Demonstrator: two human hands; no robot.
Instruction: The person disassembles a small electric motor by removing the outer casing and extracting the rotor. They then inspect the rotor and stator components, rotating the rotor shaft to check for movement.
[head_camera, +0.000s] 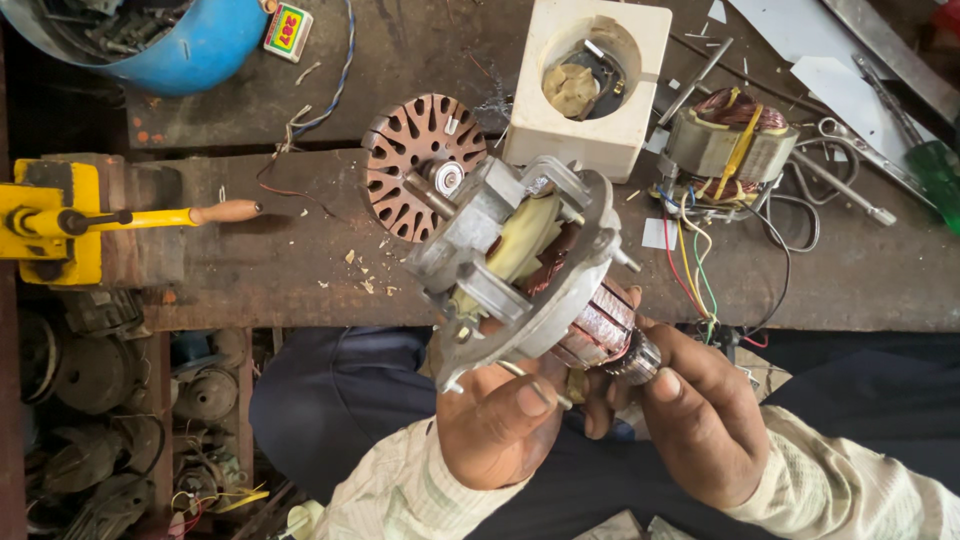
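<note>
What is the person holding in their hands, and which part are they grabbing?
A grey metal motor assembly with copper windings. The left hand grips the rim of its round end plate from below; the right hand pinches the ribbed copper end of its shaft.

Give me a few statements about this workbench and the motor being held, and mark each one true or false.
1. Both hands hold the motor. True: the left hand grips its lower rim and the right hand holds the armature end.
2. The fan disc lies loose on the bench. False: it sits on the motor's shaft, at the far end from the hands.
3. A yellow vise is at the left edge of the bench. True.
4. The white housing is in the right hand. False: it stands on the bench beyond the motor.
5. A stator with coloured wires lies to the right of the white housing. True.
</note>
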